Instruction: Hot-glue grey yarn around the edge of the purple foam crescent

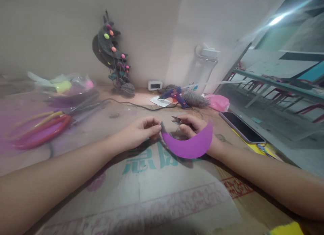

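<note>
A purple crescent-shaped piece (188, 147) hangs in the air over the cardboard work surface (157, 194), its curve facing down. Its left tip is covered in something grey, which looks like yarn. My left hand (149, 127) is closed, thumb and forefinger pinching that grey tip. Behind the crescent, my right hand (191, 125) is closed around small thread snips (176, 120), their dark blades apart and pointing left towards the pinched tip. The crescent's right end covers part of the right hand and wrist.
Large scissors (43, 140) with red and yellow handles lie at the left, near a plastic bag (63, 85). Behind my hands are a glue gun (174, 96), grey yarn (196, 99) and a small clock (155, 85). A phone (241, 127) lies right; a decorated grey crescent (107, 42) hangs behind.
</note>
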A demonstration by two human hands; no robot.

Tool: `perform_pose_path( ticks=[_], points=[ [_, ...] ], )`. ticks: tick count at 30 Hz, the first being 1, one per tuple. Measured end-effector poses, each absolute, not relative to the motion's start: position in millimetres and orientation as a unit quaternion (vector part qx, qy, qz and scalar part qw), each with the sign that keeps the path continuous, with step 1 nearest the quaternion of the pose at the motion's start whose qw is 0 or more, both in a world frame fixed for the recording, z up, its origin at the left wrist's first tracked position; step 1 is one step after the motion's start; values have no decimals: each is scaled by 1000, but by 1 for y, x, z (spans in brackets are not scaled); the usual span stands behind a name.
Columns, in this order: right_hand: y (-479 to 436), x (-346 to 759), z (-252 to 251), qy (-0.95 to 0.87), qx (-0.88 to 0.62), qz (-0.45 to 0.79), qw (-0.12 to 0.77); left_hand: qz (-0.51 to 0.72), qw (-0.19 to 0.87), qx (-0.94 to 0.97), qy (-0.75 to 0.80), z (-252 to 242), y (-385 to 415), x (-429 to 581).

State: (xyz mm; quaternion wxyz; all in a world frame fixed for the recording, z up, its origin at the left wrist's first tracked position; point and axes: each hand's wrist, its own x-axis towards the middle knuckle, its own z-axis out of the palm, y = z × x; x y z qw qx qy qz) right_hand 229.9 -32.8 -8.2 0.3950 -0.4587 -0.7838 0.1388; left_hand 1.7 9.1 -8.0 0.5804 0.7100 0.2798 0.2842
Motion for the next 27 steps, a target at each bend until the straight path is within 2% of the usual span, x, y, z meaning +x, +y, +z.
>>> perform_pose_path(
  ticks=[2, 5, 10, 16, 22, 25, 27],
  points=[
    [-31, 229, -9, -745, -472, 224, 415, 323, 564, 704, 286, -7, 7, 2],
    [-29, 226, -7, -691, -484, 362, 396, 398, 462, 725, 322, -1, -1, 1],
    [-30, 222, 3, -646, -516, 454, 333, 437, 320, 764, 350, 5, -13, -1],
    [-38, 214, 14, -575, -437, 634, 277, 472, 219, 798, 304, 5, -15, -4],
    [-37, 215, 9, -536, -397, 689, 284, 475, 212, 812, 267, 2, -19, -3],
    [-34, 216, 6, -548, -409, 635, 360, 454, 290, 782, 313, 0, -14, -1],
    [-32, 216, 6, -564, -442, 569, 402, 425, 386, 748, 333, -2, -8, -1]
  ],
)
